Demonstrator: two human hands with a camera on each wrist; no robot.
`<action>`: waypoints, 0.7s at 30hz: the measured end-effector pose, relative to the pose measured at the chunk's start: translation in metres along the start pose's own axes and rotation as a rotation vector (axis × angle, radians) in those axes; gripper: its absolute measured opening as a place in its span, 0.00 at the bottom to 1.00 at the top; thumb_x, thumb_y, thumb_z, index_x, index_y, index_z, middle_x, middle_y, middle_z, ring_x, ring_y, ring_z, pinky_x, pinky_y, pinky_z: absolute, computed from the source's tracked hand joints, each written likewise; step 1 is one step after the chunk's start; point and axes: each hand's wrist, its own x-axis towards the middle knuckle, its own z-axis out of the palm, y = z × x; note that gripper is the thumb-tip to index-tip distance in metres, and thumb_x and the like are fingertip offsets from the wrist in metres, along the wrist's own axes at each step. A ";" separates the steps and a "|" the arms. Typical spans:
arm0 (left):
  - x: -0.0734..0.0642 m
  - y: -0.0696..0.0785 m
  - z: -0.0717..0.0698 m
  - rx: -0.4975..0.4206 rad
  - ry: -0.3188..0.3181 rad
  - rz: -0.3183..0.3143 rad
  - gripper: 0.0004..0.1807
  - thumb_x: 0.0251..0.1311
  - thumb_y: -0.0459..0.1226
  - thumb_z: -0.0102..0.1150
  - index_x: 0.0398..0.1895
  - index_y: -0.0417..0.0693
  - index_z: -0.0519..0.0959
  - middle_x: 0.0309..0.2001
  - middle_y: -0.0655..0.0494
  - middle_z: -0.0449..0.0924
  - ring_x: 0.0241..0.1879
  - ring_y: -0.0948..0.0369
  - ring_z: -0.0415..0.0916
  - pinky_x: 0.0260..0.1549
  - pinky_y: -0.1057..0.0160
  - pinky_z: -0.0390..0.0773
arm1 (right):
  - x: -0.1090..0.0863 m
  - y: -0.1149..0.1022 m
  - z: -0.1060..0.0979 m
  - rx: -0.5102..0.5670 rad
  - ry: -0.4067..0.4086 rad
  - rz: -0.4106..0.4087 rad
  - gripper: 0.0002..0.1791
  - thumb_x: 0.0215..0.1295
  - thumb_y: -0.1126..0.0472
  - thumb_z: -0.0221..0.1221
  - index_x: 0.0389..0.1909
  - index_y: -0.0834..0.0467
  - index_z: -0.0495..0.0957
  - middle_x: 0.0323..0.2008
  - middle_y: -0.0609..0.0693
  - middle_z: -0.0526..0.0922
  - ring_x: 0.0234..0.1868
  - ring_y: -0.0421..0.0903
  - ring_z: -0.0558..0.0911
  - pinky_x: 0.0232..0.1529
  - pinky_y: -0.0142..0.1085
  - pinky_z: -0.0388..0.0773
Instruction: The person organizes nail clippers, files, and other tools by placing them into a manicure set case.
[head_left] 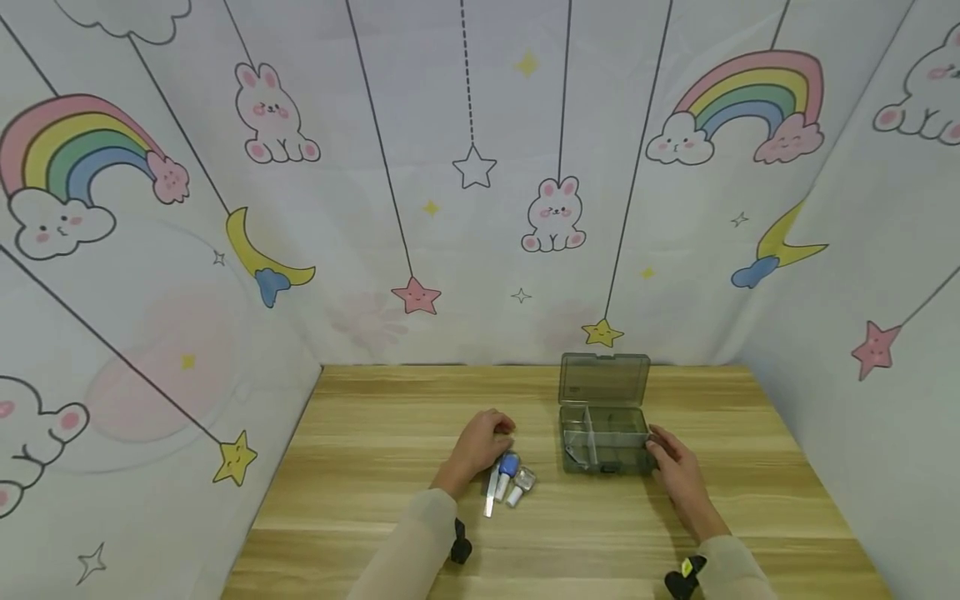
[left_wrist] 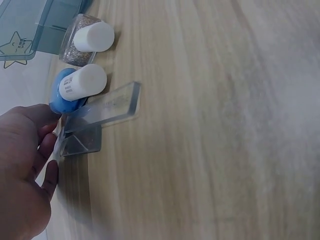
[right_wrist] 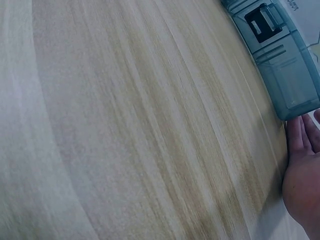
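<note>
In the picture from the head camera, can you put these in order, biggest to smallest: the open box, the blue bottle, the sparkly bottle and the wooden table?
1. Wooden table
2. Open box
3. Blue bottle and sparkly bottle: they look about alike, so I can't rank them.

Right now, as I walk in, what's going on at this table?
Someone is working bare-handed at a wooden table. Their right hand rests its fingers against the right side of an open, divided see-through box. The left hand is at a small group of things: a blue bottle and a glittery bottle, both white-capped and lying down, and a clear strip. Whether it grips any is unclear.
</note>
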 end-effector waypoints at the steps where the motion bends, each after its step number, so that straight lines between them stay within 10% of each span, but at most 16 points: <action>1: 0.001 0.000 0.000 0.002 0.008 0.004 0.10 0.65 0.31 0.69 0.48 0.45 0.87 0.44 0.56 0.83 0.47 0.58 0.80 0.50 0.58 0.82 | 0.000 0.000 0.000 -0.001 -0.001 -0.002 0.32 0.86 0.49 0.49 0.82 0.61 0.61 0.76 0.66 0.66 0.71 0.53 0.69 0.52 0.23 0.74; 21: -0.002 0.004 0.003 0.010 0.041 -0.010 0.04 0.65 0.30 0.67 0.41 0.46 0.87 0.36 0.58 0.84 0.37 0.63 0.80 0.42 0.60 0.83 | 0.000 0.001 -0.001 0.002 -0.004 0.028 0.32 0.87 0.49 0.48 0.82 0.59 0.60 0.77 0.64 0.66 0.74 0.57 0.66 0.52 0.18 0.69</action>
